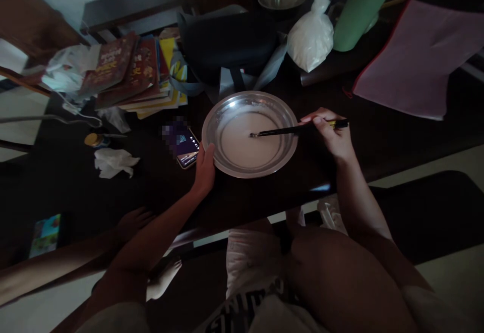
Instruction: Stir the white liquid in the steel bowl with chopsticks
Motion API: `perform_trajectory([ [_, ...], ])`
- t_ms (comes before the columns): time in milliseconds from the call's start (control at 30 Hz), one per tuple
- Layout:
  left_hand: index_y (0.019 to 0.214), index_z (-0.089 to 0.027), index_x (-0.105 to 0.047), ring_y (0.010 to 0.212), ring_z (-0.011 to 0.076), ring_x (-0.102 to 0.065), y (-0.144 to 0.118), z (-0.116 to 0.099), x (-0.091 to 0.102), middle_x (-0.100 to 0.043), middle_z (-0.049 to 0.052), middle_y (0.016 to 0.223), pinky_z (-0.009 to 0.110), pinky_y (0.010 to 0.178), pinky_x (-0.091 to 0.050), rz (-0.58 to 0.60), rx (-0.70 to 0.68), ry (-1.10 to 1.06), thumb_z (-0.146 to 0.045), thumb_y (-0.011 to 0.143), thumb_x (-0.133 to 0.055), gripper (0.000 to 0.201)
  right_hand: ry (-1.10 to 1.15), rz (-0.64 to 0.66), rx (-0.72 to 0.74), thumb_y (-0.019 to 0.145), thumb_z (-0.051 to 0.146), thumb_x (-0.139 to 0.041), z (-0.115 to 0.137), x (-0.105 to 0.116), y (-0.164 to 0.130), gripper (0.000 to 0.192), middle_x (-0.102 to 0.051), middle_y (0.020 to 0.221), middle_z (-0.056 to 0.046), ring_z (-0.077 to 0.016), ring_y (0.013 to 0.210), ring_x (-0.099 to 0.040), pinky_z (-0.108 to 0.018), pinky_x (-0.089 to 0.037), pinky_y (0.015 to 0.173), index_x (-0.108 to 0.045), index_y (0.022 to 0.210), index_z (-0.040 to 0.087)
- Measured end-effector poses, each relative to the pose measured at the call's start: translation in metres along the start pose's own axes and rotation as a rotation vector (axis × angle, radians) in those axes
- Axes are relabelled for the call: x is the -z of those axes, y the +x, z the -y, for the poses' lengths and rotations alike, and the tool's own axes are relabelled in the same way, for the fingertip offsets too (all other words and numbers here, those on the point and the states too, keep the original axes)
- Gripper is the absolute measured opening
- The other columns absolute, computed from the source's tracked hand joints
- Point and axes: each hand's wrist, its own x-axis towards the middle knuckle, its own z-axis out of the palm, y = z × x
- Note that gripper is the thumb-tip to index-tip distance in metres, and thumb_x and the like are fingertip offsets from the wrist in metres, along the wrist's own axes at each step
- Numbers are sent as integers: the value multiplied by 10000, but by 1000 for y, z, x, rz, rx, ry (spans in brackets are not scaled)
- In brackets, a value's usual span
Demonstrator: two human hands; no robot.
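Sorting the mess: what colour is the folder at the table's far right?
Pink folder, red-edged; head view.

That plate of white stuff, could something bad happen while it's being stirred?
Maybe. The steel plate is shallow and the white liquid lies close to its rim, so hard stirring with the dark stick in the right hand could slosh it out. A phone lies right beside the plate and might get wet. The left hand steadies only one edge, so the plate might slide.
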Motion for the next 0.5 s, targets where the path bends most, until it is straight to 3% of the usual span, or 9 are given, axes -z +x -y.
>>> perform_trajectory([
  [133, 1197, -248, -642, 1256, 272, -605, 0, 2, 2, -679, 68, 1257, 412, 1089, -476, 21, -18, 25, -606, 909, -566, 466, 81, -12, -7, 908, 477, -665, -1, 0, 0, 247, -735, 786, 5, -154, 722, -712, -328, -586, 727, -781, 834, 272],
  [267, 1240, -262, -634, 1238, 271, -617, 2, 6, 4, -672, 66, 1289, 417, 1083, -484, 26, 5, 12, -615, 910, -561, 488, 11, 79, -16, 895, 512, -671, 1, -1, 0, 258, -767, 845, -9, -185, 852, -732, -366, -592, 836, -792, 880, 285],
  [400, 1201, -260, -649, 1254, 268, -605, 2, 7, 3, -673, 65, 1277, 408, 1100, -472, 12, -13, 22, -597, 909, -573, 452, 51, -63, -2, 905, 482, -671, -2, 0, 0, 225, -754, 817, 12, -164, 771, -728, -342, -590, 773, -786, 848, 296],
  [500, 1195, -269, -639, 1242, 267, -615, 2, 6, 3, -677, 62, 1265, 413, 1089, -481, 25, -4, -7, -599, 906, -573, 444, 118, -42, -8, 912, 449, -670, -3, 0, 0, 209, -734, 756, 26, -143, 680, -705, -317, -573, 691, -784, 826, 296],
])
